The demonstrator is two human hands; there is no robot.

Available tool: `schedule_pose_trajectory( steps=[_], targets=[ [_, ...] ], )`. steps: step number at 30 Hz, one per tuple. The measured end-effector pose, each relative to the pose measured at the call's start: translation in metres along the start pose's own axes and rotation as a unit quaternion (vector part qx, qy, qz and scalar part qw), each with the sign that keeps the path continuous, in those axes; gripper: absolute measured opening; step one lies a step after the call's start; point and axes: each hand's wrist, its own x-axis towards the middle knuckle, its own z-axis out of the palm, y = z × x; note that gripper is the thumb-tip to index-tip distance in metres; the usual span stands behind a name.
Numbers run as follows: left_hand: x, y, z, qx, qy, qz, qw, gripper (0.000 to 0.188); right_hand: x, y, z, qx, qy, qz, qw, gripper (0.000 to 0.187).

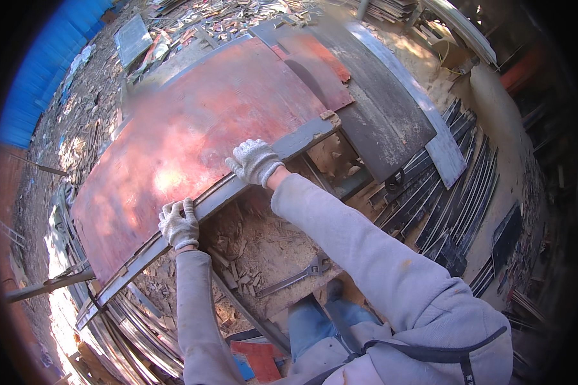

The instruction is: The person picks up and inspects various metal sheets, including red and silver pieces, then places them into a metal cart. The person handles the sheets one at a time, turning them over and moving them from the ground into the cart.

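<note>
A large red-faced plywood sheet [205,109] lies in front of me, worn and dusty. Along its near edge runs a long grey bar [302,136], slanting from lower left to upper right. My left hand [179,226], in a pale knit work glove, is closed over the bar at the sheet's edge. Farther up the same bar is my right hand [255,163], also gloved, its fingers curled over the edge. Both hands hide the parts of the edge they cover. My arms are in pale grey sleeves.
Brown and dark boards [385,122] overlap the sheet's right end. Stacked dark strips [456,205] lie to the right, long thin strips [131,327] at lower left. An adjustable wrench [298,274] rests among wood scraps near my feet. Blue sheeting [42,70] stands far left.
</note>
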Motion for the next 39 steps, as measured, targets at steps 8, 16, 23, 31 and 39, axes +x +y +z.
schedule_pose_trajectory(
  steps=[8, 16, 23, 31, 39],
  targets=[
    [-0.069, 0.015, -0.027, -0.028, -0.041, -0.021, 0.999, 0.038, -0.076, -0.004, -0.012, 0.018, 0.015, -0.02, 1.0, 0.028],
    [-0.289, 0.044, -0.084, -0.028, -0.081, -0.027, 0.996, 0.04, -0.252, 0.058, -0.143, 0.224, 0.058, 0.255, 0.939, 0.025],
    [-0.385, 0.087, -0.119, -0.034, -0.226, -0.097, 0.969, 0.043, -0.201, 0.367, -0.13, 0.254, 0.073, 0.398, 0.878, 0.034],
    [-0.354, 0.291, -0.033, 0.053, -0.281, -0.215, 0.934, 0.122, -0.055, 0.416, -0.07, 0.348, -0.023, 0.39, 0.852, 0.024],
    [-0.386, 0.315, -0.043, 0.095, -0.335, -0.308, 0.885, 0.133, -0.038, 0.369, -0.094, 0.453, -0.134, 0.473, 0.744, 0.031]
  ],
)
